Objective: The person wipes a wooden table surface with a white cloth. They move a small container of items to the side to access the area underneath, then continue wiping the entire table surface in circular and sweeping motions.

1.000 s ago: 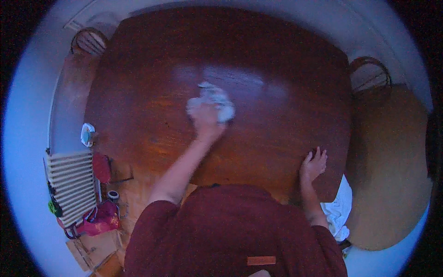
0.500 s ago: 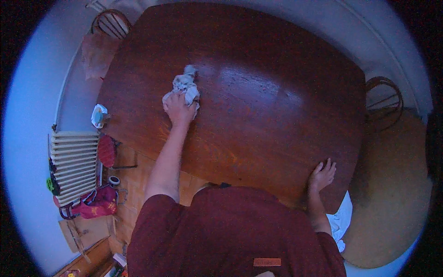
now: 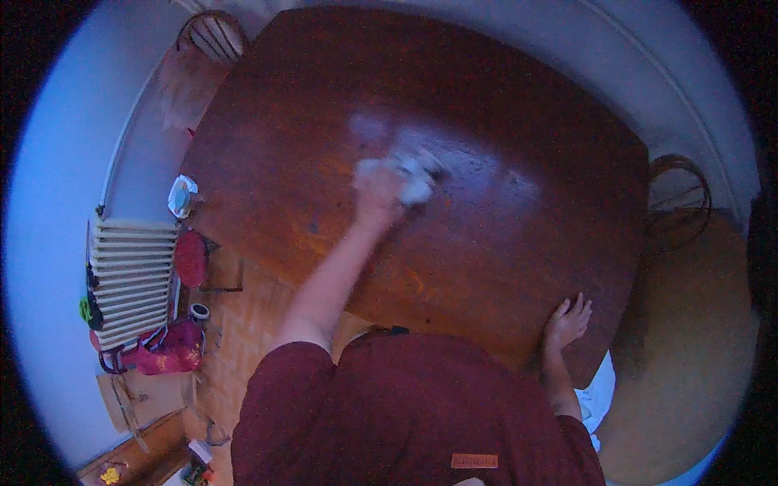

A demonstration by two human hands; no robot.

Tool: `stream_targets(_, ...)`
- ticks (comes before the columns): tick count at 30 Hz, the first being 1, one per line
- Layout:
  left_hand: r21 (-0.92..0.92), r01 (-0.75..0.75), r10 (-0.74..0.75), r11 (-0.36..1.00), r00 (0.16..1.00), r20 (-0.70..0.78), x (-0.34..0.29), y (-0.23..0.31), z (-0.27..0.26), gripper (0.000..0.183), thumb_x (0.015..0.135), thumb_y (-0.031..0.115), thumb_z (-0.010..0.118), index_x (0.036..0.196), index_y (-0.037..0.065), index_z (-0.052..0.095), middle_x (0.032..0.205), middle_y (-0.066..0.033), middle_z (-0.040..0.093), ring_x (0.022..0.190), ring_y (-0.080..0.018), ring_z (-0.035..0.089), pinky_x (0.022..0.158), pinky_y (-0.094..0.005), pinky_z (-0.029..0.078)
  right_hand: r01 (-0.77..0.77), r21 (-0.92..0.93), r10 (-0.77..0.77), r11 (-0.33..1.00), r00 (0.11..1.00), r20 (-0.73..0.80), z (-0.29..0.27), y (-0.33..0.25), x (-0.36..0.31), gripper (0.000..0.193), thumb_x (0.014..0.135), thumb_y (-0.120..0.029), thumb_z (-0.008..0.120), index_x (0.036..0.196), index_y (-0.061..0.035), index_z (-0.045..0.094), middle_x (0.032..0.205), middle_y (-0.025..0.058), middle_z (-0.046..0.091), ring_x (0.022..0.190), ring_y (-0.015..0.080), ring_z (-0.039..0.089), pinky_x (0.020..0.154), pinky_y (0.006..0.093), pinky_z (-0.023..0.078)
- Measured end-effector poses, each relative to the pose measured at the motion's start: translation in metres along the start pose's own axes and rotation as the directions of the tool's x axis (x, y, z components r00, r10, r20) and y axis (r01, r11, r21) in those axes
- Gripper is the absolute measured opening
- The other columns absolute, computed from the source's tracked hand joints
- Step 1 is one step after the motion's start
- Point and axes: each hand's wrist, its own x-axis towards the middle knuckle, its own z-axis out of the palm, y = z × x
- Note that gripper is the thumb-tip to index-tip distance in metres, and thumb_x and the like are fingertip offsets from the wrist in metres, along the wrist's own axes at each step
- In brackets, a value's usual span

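Note:
A large dark brown wooden table [image 3: 502, 259] fills the middle of the view, with a bright sheen of light across its centre. My left hand [image 3: 378, 194] is closed on a crumpled pale cloth [image 3: 416, 176], pressed to the tabletop left of the middle; hand and cloth are both smeared by motion. Near the table's right front corner, my right hand [image 3: 569, 321] rests flat on the wood. Its fingers are spread and nothing is in them.
A white packet [image 3: 182, 197] sits at the table's left edge. Further left are a radiator [image 3: 136, 279], a red stool [image 3: 191, 258] and a dark red bag [image 3: 170, 348]. Chairs stand at the far left [image 3: 212, 36] and right [image 3: 682, 190], beside a brown round surface [image 3: 689, 348].
My left hand has swept to the right and slightly nearer with the cloth. My right hand stays on the same corner. The whole view has shifted a little.

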Motion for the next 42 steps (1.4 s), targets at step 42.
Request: stream_targets(42, 0.013, -0.113, 0.114, 0.994, 0.981, -0.156, 0.081, 0.027, -0.003, 0.032, 0.056, 0.024, 0.073, 0.082, 0.008, 0.063, 0.083, -0.0122, 0.061, 0.082, -0.0328, 0.057, 0.069, -0.0444, 0.044, -0.095, 0.083, 0.093, 0.992, 0.995, 0.029, -0.005, -0.007, -0.007, 0.046, 0.088, -0.032, 0.050, 0.131, -0.0162, 0.046, 0.144, 0.0117, 0.030, 0.133, 0.0320, 0.026, 0.104, 0.0568, 0.021)
